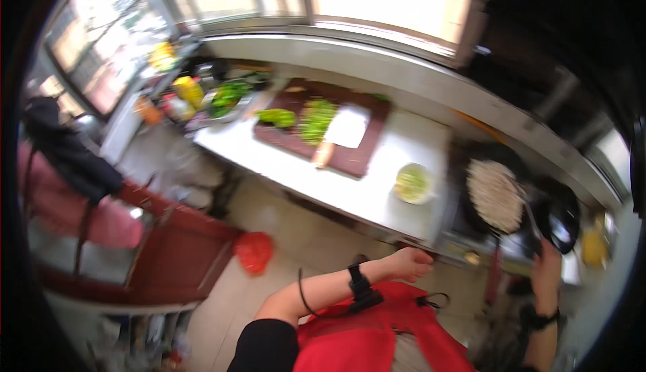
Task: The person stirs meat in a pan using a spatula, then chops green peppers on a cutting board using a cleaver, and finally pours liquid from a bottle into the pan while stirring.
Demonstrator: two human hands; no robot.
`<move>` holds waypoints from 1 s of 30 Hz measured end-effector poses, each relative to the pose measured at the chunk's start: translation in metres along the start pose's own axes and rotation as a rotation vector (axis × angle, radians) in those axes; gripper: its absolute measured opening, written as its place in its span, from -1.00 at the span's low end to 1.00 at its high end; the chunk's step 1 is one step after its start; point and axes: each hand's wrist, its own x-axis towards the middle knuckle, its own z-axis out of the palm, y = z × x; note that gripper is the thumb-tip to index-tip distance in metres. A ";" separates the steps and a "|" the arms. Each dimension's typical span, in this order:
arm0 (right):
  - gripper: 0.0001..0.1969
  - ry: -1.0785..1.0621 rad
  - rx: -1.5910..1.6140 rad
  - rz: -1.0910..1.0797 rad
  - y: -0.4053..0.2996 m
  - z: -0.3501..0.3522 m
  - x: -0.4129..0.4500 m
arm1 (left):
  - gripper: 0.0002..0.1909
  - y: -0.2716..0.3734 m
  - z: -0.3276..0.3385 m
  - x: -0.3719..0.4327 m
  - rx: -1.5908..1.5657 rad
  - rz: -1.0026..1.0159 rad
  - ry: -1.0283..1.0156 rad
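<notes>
My right hand (547,267) is closed around the handle of a metal spatula (531,215). The spatula's far end reaches into pale, finely cut food (492,195) that covers most of a dark frying pan (512,157). The pan sits on the stove, its reddish-brown handle (492,276) pointing towards me, left of my right hand. My left hand (411,265) hangs in front of the counter edge with its fingers curled in and nothing visible in them. Nearest to it on the counter is a bowl of chopped pale-green food (413,184).
A cleaver (348,124) lies on a brown cutting board (373,157) beside chopped green vegetables (317,122). Left of it stands a bowl of greens (229,97). A black wok (560,220) is right of the pan. A red plastic bag (253,252) lies by the reddish-brown door (176,240).
</notes>
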 end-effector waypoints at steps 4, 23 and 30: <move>-0.49 -0.237 -0.144 0.147 -0.029 0.020 0.004 | -0.53 0.025 -0.128 -0.072 -0.208 -0.076 0.269; -0.53 -0.214 -0.111 0.740 -0.238 0.054 0.037 | -0.56 0.008 -0.712 -0.327 -0.326 0.395 1.979; -0.47 -0.301 -0.079 0.930 -0.132 0.109 0.022 | -0.69 0.022 -0.867 -0.374 -0.366 0.446 2.136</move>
